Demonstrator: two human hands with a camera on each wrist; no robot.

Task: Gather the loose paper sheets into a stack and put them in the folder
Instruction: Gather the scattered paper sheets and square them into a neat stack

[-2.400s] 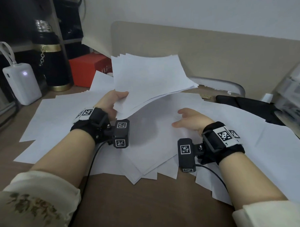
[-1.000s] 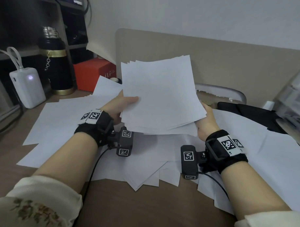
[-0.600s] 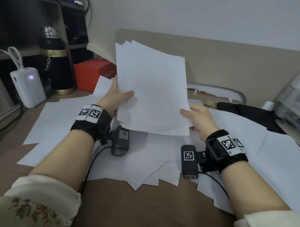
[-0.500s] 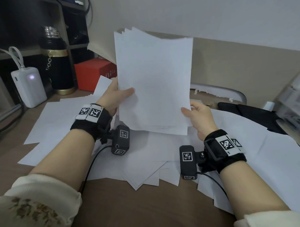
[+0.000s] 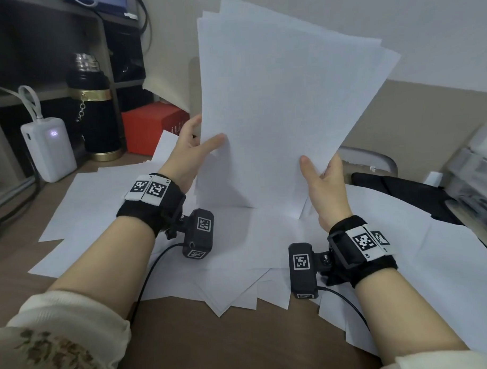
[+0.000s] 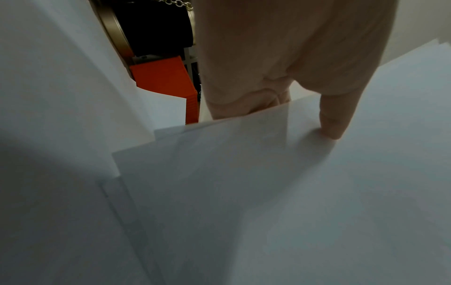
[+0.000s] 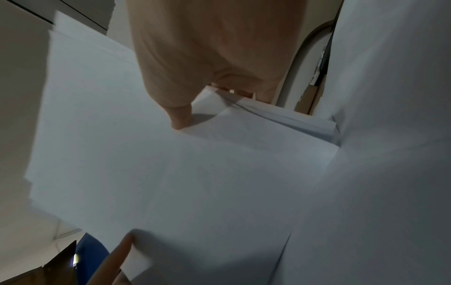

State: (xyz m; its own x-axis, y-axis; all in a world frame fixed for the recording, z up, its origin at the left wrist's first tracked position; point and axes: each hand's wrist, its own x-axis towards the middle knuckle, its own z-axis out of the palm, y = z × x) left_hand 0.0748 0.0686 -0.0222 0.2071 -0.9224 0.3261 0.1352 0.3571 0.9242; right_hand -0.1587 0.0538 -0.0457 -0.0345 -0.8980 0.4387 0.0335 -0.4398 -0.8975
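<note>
I see paper stack (image 5: 275, 114) held upright above bench (image 5: 187, 343), bottom edge on loose sheets (image 5: 99, 200). Left hand (image 5: 188, 153) pinches stack's left edge, right hand (image 5: 323, 181) pinches its right. Folder not identifiable.

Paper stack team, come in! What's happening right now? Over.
Left hand and right hand grip the upright stack of white paper sheets. More loose white sheets cover the brown desk. Folder not identified.

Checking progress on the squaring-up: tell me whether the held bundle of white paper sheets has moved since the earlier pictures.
Yes. The held bundle of white paper sheets has swung upright: its top edge, earlier below the beige desk partition top, now rises well above it.
</note>
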